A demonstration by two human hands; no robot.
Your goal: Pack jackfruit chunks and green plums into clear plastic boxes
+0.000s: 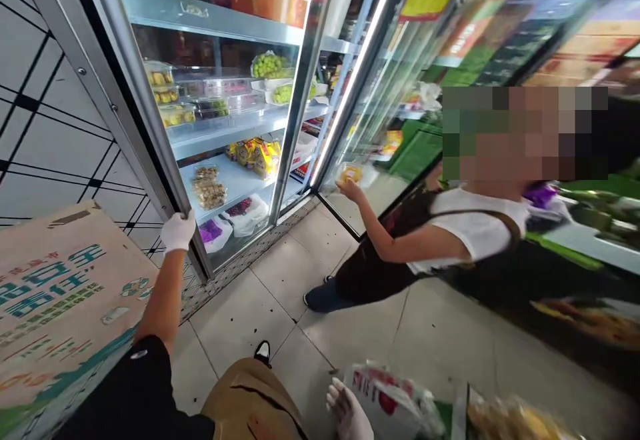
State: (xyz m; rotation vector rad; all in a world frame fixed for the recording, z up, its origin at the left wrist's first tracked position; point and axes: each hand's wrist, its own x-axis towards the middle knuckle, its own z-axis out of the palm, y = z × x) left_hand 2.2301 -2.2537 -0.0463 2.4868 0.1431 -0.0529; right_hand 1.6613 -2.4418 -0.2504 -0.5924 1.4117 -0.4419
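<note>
Left hand: white-gloved, clenched around the metal door frame of a glass-fronted cooler, fingers wrapped over its edge

Right hand: white-gloved, low at the bottom edge of the view, fingers spread; it looks released, though blur hides whether it touches the plastic packet just beside it

Packet: white with red print, at the bottom edge of the view, with a blurred yellow food bag further right

Left side: a large flattened cardboard box leans beside the left arm, its edge close to the door frame

Cooler: metal shelves hold clear tubs of fruit, green grapes and yellow snack packs

Other person: stands to the right in a white top and dark apron, one bare hand raised near a yellow pack by the glass

Room: a stretch of pale floor tiles lies between the person's feet and the cooler's base, narrowed on the left by the box and on the right by the other person
</note>
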